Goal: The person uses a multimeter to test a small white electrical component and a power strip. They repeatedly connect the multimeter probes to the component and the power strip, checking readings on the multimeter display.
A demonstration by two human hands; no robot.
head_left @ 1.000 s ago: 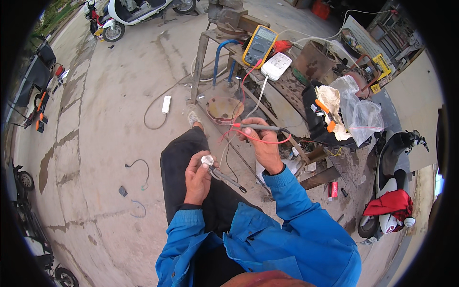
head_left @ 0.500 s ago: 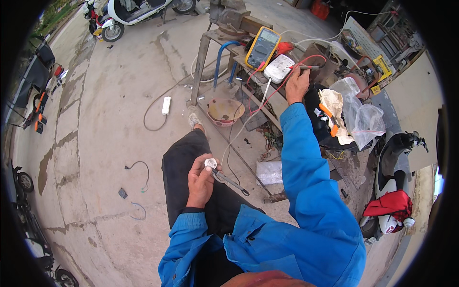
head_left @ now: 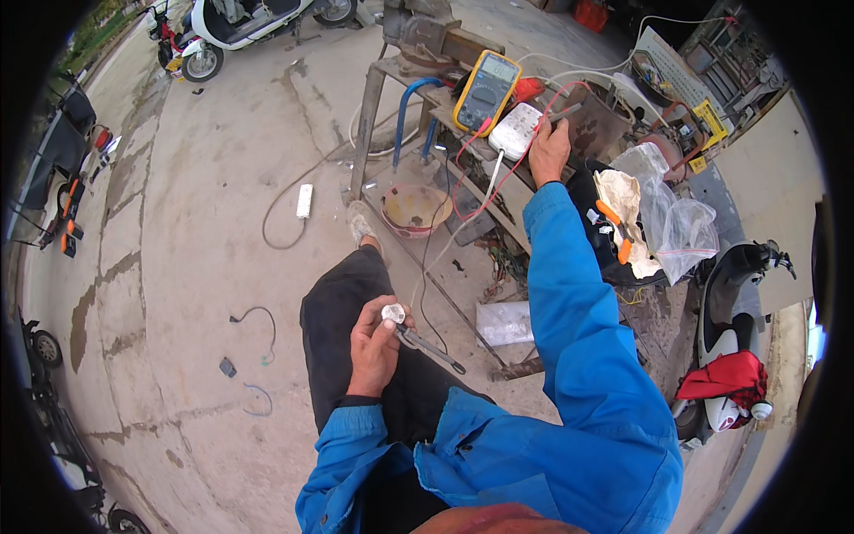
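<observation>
My left hand (head_left: 375, 349) is closed around a small whitish part (head_left: 394, 313) with a dark grey rod-like piece (head_left: 431, 347) extending from it, low over my dark trouser leg. My right hand (head_left: 550, 149), fingers closed on a grey probe (head_left: 567, 112) with a red lead, reaches onto the metal bench, at the right side of a white power strip (head_left: 511, 133). A yellow multimeter (head_left: 487, 92) stands just left of the strip. Its red lead loops round toward my hand. Orange-handled pliers (head_left: 609, 214) lie on crumpled paper in a black tray (head_left: 592, 250), beside plastic bags (head_left: 683, 236).
A vise (head_left: 416, 36) sits at the bench's far end, with a bowl (head_left: 412, 214) underneath. A second strip (head_left: 305, 201) and cables lie on the concrete floor. Scooters stand at the upper left (head_left: 240, 27), left edge and right (head_left: 729, 365), one draped with red cloth (head_left: 721, 378).
My right hand has moved from in front of my body up and away to the power strip, carrying the probe. My left hand has sunk slightly, still holding the whitish part.
</observation>
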